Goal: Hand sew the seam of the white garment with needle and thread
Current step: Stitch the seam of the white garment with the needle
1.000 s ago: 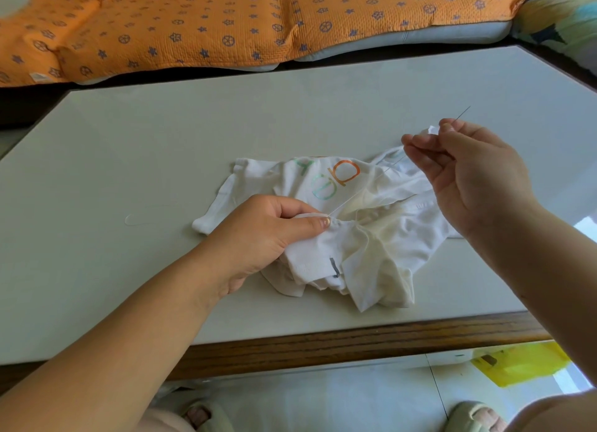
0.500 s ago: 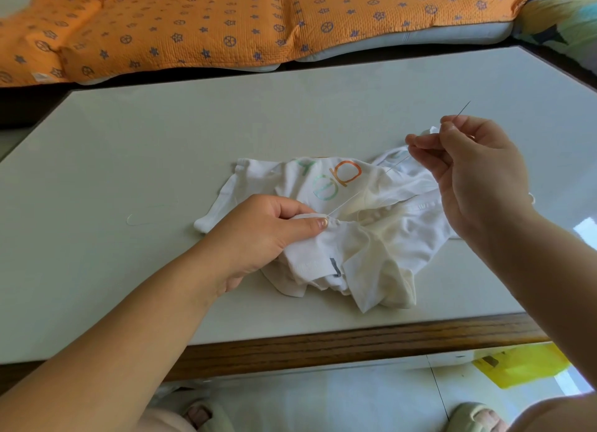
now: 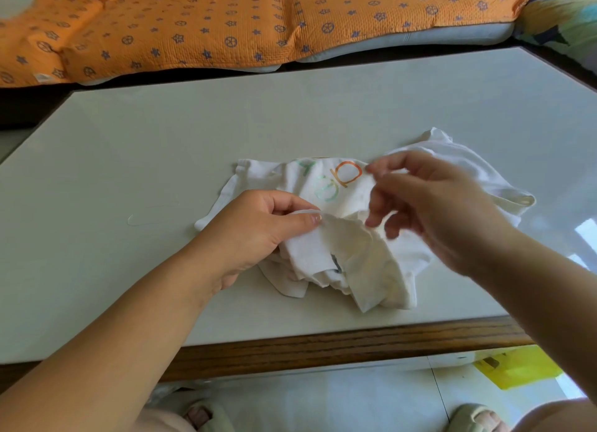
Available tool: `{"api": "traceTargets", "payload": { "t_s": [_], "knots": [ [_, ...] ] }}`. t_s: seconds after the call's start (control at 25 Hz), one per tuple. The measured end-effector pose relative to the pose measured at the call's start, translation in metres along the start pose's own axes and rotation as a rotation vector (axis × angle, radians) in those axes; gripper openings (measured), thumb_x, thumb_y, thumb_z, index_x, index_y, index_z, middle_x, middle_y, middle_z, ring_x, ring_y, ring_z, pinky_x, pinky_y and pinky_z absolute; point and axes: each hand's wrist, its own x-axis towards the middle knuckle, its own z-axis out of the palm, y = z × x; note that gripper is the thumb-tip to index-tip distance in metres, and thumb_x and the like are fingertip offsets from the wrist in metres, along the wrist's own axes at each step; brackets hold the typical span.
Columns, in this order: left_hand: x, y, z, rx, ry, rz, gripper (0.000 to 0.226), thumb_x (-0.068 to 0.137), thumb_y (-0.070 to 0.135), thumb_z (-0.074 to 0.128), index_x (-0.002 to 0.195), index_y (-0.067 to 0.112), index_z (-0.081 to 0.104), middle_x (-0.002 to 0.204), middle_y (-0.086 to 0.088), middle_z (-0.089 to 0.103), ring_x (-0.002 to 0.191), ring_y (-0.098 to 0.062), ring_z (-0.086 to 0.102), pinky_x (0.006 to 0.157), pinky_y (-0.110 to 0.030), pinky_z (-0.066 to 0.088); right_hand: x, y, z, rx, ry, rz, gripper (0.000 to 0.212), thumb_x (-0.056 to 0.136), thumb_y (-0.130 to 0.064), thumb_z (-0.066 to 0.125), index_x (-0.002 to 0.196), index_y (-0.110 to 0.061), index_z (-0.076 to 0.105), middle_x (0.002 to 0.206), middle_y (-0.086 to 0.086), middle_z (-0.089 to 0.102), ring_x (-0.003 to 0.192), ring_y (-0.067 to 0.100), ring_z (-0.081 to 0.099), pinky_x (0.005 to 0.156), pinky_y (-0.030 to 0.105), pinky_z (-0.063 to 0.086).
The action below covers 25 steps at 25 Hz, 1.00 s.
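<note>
On table's left side, stray thread loop (image 3: pixel 130 220) lies flat, well apart from the work. Next is L hand (image 3: pixel 255 234): thumb + forefinger pinch a folded edge of white garment (image 3: pixel 342 263), other fingers curled behind the fold. Garment is bunched mid-table, near the front edge, printed letters face up btwn the two hands. Most of it sits right of L hand and under R hand. R hand (image 3: pixel 433 212) hovers over garment's right half, fingers curled, motion-blurred. Can't tell if it pinches anything; needle and thread not discernible.

Vs 0.5 s ago: R hand was up and out to the right w/ needle tip poking above the fingers and thread running taut from L thumb. Now it's come in leftward and lower, next to the print, much closer to L hand. More of garment's right flap shows. L hand grip and garment position unchanged.

Edges/room: table (image 3: pixel 193 147) has wide bare surface left of and behind garment, less on the right, where the table edge angles in. Wood front edge (image 3: pixel 323 344) is near garment's lower hem, not touching. Orange quilt (image 3: pixel 226 21) lies beyond far edge. Yellow item (image 3: pixel 520 368) on floor, lower right.
</note>
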Motion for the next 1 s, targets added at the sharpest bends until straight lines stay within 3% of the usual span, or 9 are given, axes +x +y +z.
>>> {"api": "traceTargets", "payload": {
  "t_s": [0.12,0.4,0.6,0.88,1.0],
  "knots": [
    [0.002,-0.001,-0.001,0.016,0.027,0.014,0.006,0.085,0.023,0.071,0.087,0.022,0.077,0.087,0.001,0.076,0.08,-0.011,0.069,0.079,-0.034,0.055,-0.016,0.004,0.015,-0.154,-0.237,0.077,0.011,0.095,-0.005,0.054,0.089,-0.01,0.062,0.055,0.007,0.058,0.047,0.021,0.057,0.039,0.025,0.039],
    [0.001,-0.001,-0.001,0.012,0.06,0.034,0.009,0.085,0.018,0.071,0.08,0.023,0.077,0.085,0.001,0.076,0.084,-0.015,0.067,0.091,-0.047,0.053,-0.017,0.012,0.019,-0.315,-0.273,0.133,0.015,0.093,-0.004,0.053,0.094,-0.01,0.067,0.05,0.004,0.055,0.045,0.02,0.053,0.041,0.026,0.04],
    [0.002,-0.001,0.0,-0.006,0.056,0.042,0.008,0.086,0.015,0.07,0.082,0.02,0.075,0.08,0.004,0.075,0.08,-0.013,0.066,0.088,-0.044,0.053,-0.015,0.014,0.019,-0.339,-0.269,0.146,0.017,0.092,-0.004,0.052,0.095,-0.011,0.068,0.051,0.003,0.056,0.045,0.018,0.054,0.042,0.024,0.041],
    [0.001,-0.002,0.0,-0.012,0.022,0.069,0.007,0.085,0.014,0.071,0.082,0.019,0.074,0.077,0.004,0.075,0.075,-0.007,0.066,0.075,-0.029,0.052,-0.014,0.017,0.021,-0.358,-0.25,0.157,0.02,0.091,-0.001,0.05,0.094,-0.01,0.067,0.049,0.003,0.057,0.043,0.017,0.054,0.041,0.023,0.041],
    [0.001,-0.003,0.0,0.043,0.025,0.105,0.004,0.083,0.017,0.074,0.083,0.02,0.076,0.079,0.004,0.075,0.076,-0.005,0.067,0.077,-0.026,0.052,-0.014,0.018,0.023,-0.363,-0.241,0.143,0.016,0.091,-0.003,0.052,0.093,-0.009,0.067,0.05,0.003,0.058,0.044,0.015,0.054,0.041,0.022,0.042]
  ]
}}
